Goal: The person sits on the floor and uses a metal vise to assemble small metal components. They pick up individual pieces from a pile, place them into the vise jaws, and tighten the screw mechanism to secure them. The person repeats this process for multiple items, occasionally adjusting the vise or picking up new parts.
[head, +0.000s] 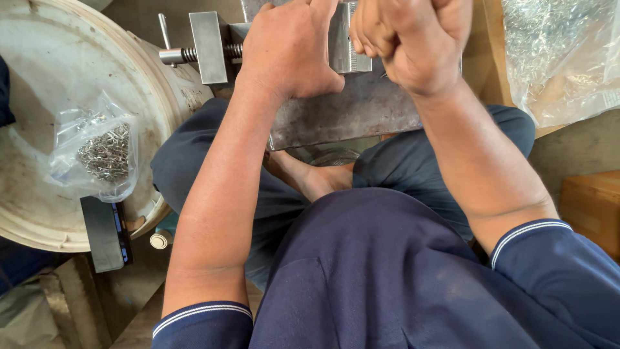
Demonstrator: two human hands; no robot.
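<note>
vise [349,110]: steel, resting on the lap, between both hands
left hand [290,52]: fingers flat, pressing the block down
right hand [413,39]: fingers clenched on something hidden
tip: judged best to keep the block steady
bag of small metal parts [103,152]: on white bucket lid [39,77]

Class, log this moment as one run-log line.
left hand: flat on metal vise | right hand: fisted above vise, contents hidden | bag of small metal parts: on white bucket lid
</note>
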